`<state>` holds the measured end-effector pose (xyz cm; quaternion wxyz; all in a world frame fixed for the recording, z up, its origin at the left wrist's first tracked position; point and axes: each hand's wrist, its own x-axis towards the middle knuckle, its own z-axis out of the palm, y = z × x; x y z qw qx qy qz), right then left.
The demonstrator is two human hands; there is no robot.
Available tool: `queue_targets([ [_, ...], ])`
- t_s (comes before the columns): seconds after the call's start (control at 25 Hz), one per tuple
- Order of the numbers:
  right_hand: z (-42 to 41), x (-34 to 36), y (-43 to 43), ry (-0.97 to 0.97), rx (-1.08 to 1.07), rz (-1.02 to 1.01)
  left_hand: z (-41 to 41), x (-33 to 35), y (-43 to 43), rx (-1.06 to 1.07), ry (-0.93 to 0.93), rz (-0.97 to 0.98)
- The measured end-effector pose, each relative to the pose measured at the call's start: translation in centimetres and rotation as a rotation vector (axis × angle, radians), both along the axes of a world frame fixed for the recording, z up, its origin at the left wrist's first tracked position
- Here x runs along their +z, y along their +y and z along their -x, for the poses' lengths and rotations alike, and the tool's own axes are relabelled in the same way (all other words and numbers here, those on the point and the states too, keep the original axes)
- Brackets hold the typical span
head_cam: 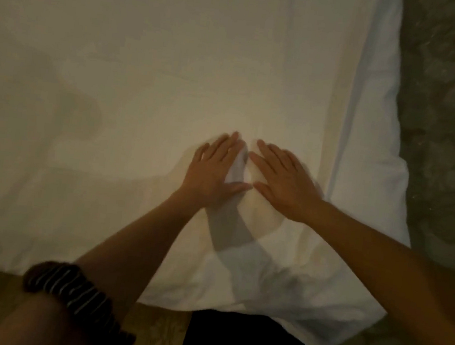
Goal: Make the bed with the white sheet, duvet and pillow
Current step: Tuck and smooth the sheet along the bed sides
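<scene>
White bedding (149, 51) covers the bed and fills most of the view; I cannot tell whether this top layer is the sheet or the duvet. Both my hands lie flat on it, palms down, fingers spread, thumbs nearly touching. My left hand (212, 170) is just left of my right hand (284, 181), near the bed's right side. A small fold of cloth rises between them. A long seam or fold (347, 114) runs along the right side, with a lower white layer (373, 159) hanging beyond it. No pillow is in view.
Dark mottled floor (443, 139) lies to the right of the bed. A wooden floor strip (156, 330) shows along the near edge. My dark trousers (245, 342) press against the bed's near edge. A striped dark sleeve (76, 294) sits on my left upper arm.
</scene>
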<state>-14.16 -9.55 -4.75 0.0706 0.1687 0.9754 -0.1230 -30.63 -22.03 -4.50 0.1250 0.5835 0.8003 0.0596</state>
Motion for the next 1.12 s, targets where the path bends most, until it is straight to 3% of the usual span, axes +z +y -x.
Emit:
queue_targets([
  [0.2, 1.4, -1.5, 5.6, -0.046, -0.252, -0.142, 6.8, -1.8, 3.1, 0.031, 0.143, 0.197],
  [0.32, -0.8, -1.6, 0.4, 0.059, -0.132, -0.121, 3.1, -2.7, 0.7, -0.096, 0.13, 0.019],
  [0.4, -4.4, -1.5, -4.4, 0.05, -0.057, -0.054, -1.2, -2.9, -2.6, -0.195, 0.005, -0.084],
  [0.6, -11.3, -1.0, -9.5, 0.029, 0.133, -0.053, -8.6, -2.3, -11.1, -0.392, 0.006, -0.031],
  [0.72, -11.8, -1.5, -9.1, 0.007, 0.095, -0.065, -9.3, -2.7, -11.4, -0.347, 0.044, -0.043],
  [0.96, -16.7, -0.7, -10.6, -0.065, 0.245, -0.018, -14.5, -2.4, -14.9, -0.428, 0.124, 0.061],
  [1.12, -21.2, 0.2, -8.2, 0.043, 0.035, -0.078, -18.3, -0.9, -15.5, -0.198, 0.007, -0.059],
])
